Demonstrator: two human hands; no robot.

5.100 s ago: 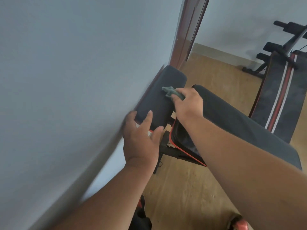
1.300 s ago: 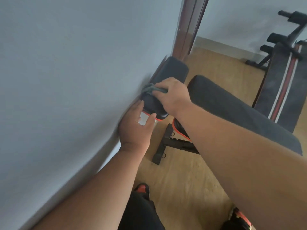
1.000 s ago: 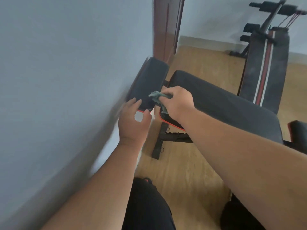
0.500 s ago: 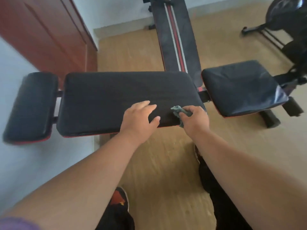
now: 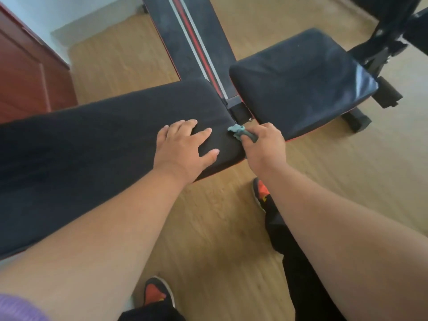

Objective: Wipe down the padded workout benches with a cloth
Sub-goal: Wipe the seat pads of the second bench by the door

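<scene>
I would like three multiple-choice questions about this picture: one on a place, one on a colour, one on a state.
1. Where is the cloth?
A. at the right end of the long pad
B. on the floor
C. on the seat pad

2. What colour is the cloth?
A. yellow
B. grey-green
C. white

3. How is the left hand?
A. gripping the cloth
B. in a fist
C. flat, fingers spread

Answers: 1 A, the right hand holds it against the long pad end; 2 B, it looks grey-green; 3 C, the palm rests on the pad.

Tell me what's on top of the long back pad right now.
The left hand rests flat on the long back pad near its right end. The right hand holds the cloth at its end edge. Pad beneath the palm is hidden.
</scene>
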